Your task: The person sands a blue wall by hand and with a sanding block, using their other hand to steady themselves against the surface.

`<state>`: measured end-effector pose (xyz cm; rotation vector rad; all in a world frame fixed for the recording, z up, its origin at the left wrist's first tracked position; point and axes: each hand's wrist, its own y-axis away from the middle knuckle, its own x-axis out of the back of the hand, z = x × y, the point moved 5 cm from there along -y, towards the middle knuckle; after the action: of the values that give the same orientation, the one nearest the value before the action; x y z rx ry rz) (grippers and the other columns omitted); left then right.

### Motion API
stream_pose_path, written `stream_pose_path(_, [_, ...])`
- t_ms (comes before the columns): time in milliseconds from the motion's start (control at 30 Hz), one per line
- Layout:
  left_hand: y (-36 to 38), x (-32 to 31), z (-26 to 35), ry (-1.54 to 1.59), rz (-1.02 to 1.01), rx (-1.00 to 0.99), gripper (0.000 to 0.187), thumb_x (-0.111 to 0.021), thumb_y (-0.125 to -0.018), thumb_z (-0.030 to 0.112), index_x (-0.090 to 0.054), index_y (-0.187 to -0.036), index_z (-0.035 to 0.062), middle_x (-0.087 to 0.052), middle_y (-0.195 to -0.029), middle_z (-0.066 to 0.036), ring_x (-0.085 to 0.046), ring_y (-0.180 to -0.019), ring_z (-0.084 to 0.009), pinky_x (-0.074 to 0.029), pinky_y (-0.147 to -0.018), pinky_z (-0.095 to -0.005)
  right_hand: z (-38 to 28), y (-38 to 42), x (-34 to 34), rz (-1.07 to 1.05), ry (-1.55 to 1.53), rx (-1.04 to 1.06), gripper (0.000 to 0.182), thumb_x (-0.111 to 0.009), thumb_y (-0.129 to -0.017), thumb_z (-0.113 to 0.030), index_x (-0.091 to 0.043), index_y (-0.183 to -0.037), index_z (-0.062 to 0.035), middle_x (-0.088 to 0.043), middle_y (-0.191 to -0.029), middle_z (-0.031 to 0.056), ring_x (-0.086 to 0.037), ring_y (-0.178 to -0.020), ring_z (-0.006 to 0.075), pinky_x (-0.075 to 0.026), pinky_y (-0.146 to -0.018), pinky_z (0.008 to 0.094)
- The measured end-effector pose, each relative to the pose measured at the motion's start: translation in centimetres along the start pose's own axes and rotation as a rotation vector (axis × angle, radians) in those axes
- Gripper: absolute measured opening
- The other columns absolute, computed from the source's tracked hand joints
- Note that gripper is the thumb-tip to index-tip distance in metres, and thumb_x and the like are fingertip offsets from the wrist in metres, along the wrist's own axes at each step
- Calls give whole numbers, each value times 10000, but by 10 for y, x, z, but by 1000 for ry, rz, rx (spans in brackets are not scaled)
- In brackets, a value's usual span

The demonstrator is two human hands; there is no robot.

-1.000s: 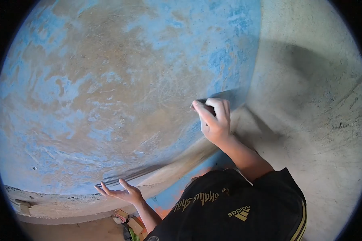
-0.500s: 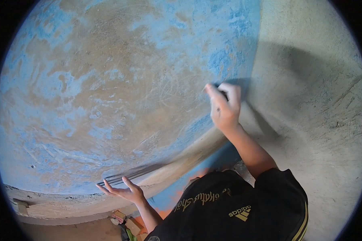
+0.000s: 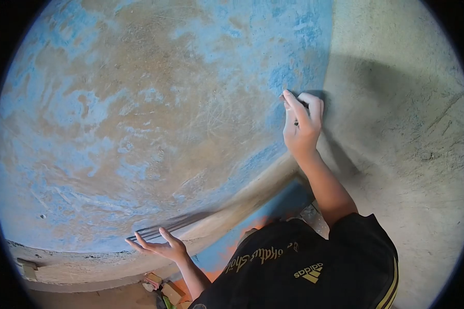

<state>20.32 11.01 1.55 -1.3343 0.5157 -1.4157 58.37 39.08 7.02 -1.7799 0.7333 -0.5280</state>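
Wall [image 3: 154, 118], blue paint worn to brown patches, fills my view from 9 to 1 o'clock; bare grey plaster [image 3: 397, 129] adjoins it toward 3 o'clock; my right hand [image 3: 301, 126], at 1 o'clock, is clamped on a small dark abrasive piece [image 3: 300, 105] pressed to the paint's edge; my left hand [image 3: 162, 246], at 7 o'clock, lies splayed, fingers apart, against the wall's base; risk, as I judge it: the thin piece slips from my grip, knuckles graze the rough plaster.
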Motion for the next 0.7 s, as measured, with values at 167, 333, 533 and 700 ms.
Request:
stream_pose_path(167, [0,-2,-4,15,14,-19,711,-616,-1049,388,-311,-1604,64,-101,-1713,-245,-124,-1593,-455,-219,-1227,-668,-19,-2,2,-85,20,177,259,-745,-927,-87,-783,-1181,-123,-601,-979,44,-539,-855,244,-413,-748,372])
stream_pose_path(333, [1,0,-2,16,8,-10,720,-620,-1048,396,-310,-1604,61,-104,-1712,-246,-126,-1592,-457,-219,-1228,-666,-22,-9,2,-78,-15,151,280,-739,-925,-80,-785,-1196,-134,-596,-974,43,-538,-837,248,-411,-739,370])
stream_pose_path(533, [1,-1,-2,10,10,9,724,-612,-1050,419,-313,-1602,58,-105,-1711,-248,-124,-1589,-461,-220,-1222,-671,-6,-16,2,6,28,93,284,-739,-917,-68,-787,-1192,-125,-592,-972,37,-537,-837,252,-419,-742,367])
stream_pose_path(700, [0,-1,-4,13,13,-3,725,-608,-1050,432,-318,-1600,59,-108,-1711,-247,-127,-1589,-460,-219,-1218,-677,-7,-20,6,-59,52,142,292,-743,-920,-71,-783,-1203,-133,-594,-958,35,-535,-859,247,-428,-751,364])
